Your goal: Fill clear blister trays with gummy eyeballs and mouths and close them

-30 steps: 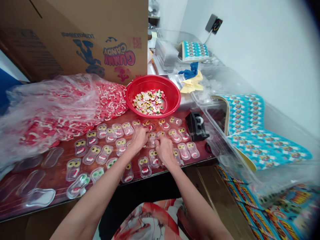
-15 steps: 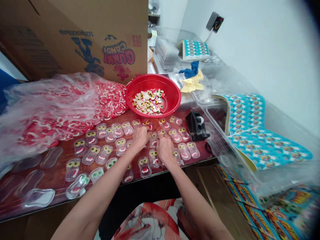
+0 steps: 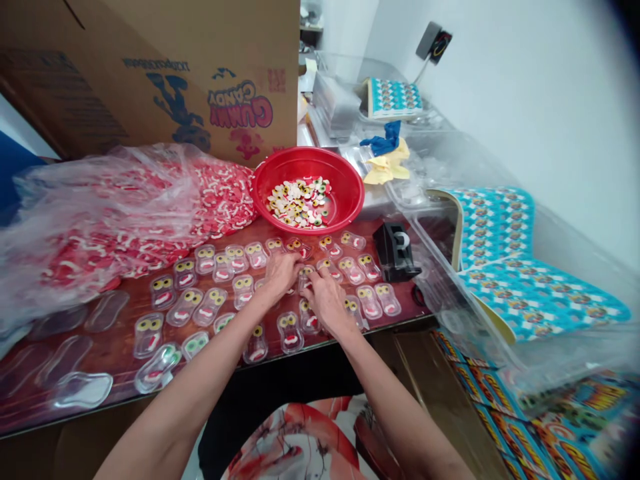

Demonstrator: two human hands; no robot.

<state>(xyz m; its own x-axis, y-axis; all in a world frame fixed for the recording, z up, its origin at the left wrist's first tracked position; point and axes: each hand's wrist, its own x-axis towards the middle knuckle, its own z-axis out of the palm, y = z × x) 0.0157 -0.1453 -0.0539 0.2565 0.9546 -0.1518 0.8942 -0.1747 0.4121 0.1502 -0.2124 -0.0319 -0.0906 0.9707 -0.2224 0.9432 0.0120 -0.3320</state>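
- Fingertips of both hands meet over one small clear candy tray (image 3: pixel 306 275) in the middle of the counter (image 3: pixel 120 347); the left hand (image 3: pixel 281 272) sits at nine o'clock of it, the right hand (image 3: pixel 327 301) at five o'clock.
- Grip state: both hands are curled with fingers drawn together on or just above that tray; whether either pinches a gummy or only presses the plastic, I cannot tell, since the fingers hide the contact.
- Step in hand, as a judgement: seating candy pieces into this one tray, amid rows of trays already filled with eyes and a mouth.
- Next move would likely call for a short reach to twelve o'clock, where the red bowl (image 3: pixel 307 188) holds loose eye gummies, or to ten o'clock, where the plastic bag of red-and-white gummies (image 3: pixel 125 213) lies slumped.
- Filled trays crowd all round the hands, touching or nearly so; lifting straight up looks safer than sliding sideways.
- Empty trays (image 3: pixel 83 390) lie at eight o'clock, near the counter's front edge.
- Tape dispenser (image 3: pixel 395 250) stands at two o'clock, just beside the rightmost trays.
- Counter's front edge runs close under both wrists; trays at six o'clock sit near it.
- Printed cards (image 3: pixel 500 260) in clear bins fill three o'clock; a cardboard box (image 3: pixel 190 73) walls off eleven o'clock.
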